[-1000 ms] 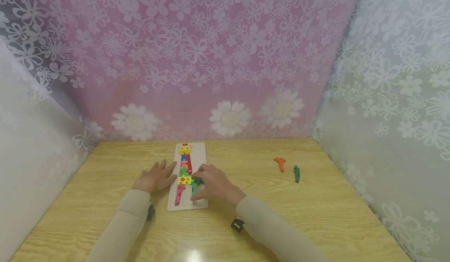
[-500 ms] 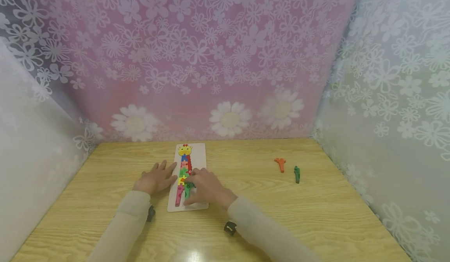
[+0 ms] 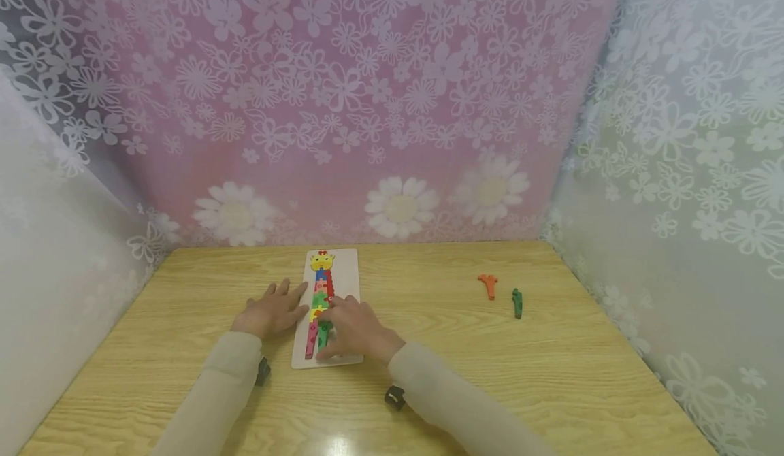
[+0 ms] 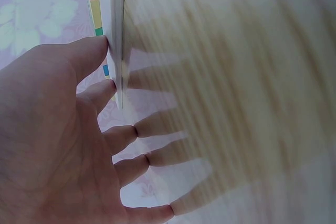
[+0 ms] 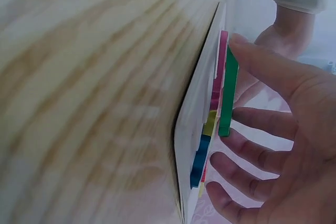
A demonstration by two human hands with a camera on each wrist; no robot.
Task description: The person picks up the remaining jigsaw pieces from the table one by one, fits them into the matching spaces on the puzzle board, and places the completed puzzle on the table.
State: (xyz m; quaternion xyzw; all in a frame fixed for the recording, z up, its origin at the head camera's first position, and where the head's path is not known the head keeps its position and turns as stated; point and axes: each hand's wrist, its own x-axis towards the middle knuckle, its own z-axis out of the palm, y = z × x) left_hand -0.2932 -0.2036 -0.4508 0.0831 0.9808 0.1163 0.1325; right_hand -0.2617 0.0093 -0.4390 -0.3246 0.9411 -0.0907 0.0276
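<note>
A pale giraffe puzzle board [image 3: 346, 272] lies on the table, with its yellow head [image 3: 322, 261], colored neck pieces and pink leg piece [image 3: 311, 344] in place. My right hand [image 3: 361, 330] pinches a green puzzle piece [image 5: 229, 87] between thumb and fingertips, close over the board, just right of the pink leg. Spread out with straight fingers, my left hand [image 3: 269, 313] rests at the board's left edge. Its thumb [image 4: 89, 59] and index finger touch that edge in the left wrist view, while the other fingertips rest on the table.
To the right on the wooden table [image 3: 429, 415] lie an orange puzzle piece [image 3: 488, 286] and a dark green puzzle piece [image 3: 517, 303]. Flowered cloth hangs behind [image 3: 367, 102] and along both sides.
My right hand has moved left over the board with the green puzzle piece, bringing it beside the pink leg. The left hand has stayed still.
</note>
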